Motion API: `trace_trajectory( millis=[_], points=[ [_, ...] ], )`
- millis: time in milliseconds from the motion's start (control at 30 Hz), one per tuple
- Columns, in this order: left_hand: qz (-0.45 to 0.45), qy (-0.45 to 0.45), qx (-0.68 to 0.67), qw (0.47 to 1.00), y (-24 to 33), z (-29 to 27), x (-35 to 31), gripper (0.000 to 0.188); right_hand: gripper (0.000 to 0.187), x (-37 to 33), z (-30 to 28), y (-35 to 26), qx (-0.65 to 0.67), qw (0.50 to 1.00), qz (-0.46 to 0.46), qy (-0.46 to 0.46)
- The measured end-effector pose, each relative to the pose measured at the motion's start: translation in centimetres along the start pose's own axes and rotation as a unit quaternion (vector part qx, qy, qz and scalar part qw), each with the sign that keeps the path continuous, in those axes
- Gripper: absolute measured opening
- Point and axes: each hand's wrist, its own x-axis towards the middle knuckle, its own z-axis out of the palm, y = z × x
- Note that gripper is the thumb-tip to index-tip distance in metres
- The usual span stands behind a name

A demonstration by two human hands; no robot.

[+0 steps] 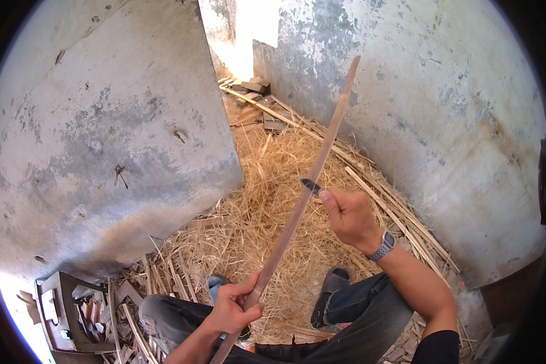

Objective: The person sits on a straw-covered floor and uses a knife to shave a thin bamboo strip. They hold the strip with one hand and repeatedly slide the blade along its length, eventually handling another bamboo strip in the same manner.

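Note:
A long, flat brown strip of wood (288, 233) slants up and away from my lap, its far tip reaching in front of the right wall. My left hand (236, 306) is closed around its lower part, near my knees. Higher up, a knife with a dark blade (310, 185) lies across the strip, the blade touching or just over it. My right hand (350, 219) is closed in a fist on the knife, whose handle is hidden by the fingers. A watch (384, 245) is on my right wrist.
Pale shavings (273, 176) cover the floor between my feet and beyond. Long thin wood strips (400, 218) lie along the right wall (443, 109). At the lower left stands a dark frame (64, 315) with scraps. Another wall (103, 151) rises on the left; bricks (253, 85) lie by the bright gap.

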Motion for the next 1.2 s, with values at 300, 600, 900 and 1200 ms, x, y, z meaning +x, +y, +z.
trace_trajectory(
  millis=[300, 600, 900, 1200],
  points=[
    [0.015, 0.042, -0.030, 0.999, 0.8, -0.1, 1.3, 0.070, 0.038, -2.8, 4.1, -3.6, 0.049, 0.994, -0.048, -0.086],
    [0.077, 0.043, -0.120, 0.989, 1.4, 0.1, 2.1, 0.071, 0.036, 0.1, 3.2, -3.2, 0.032, 0.998, -0.046, -0.040],
    [0.034, 0.089, -0.146, 0.985, 2.5, 0.1, 2.8, 0.071, 0.035, -4.7, 5.7, -6.3, 0.027, 0.976, -0.132, -0.171],
    [-0.015, -0.062, -0.270, 0.961, 2.7, -0.2, 2.7, 0.075, 0.035, -1.8, 5.3, -4.9, 0.062, 0.996, -0.057, -0.037]
  ],
)
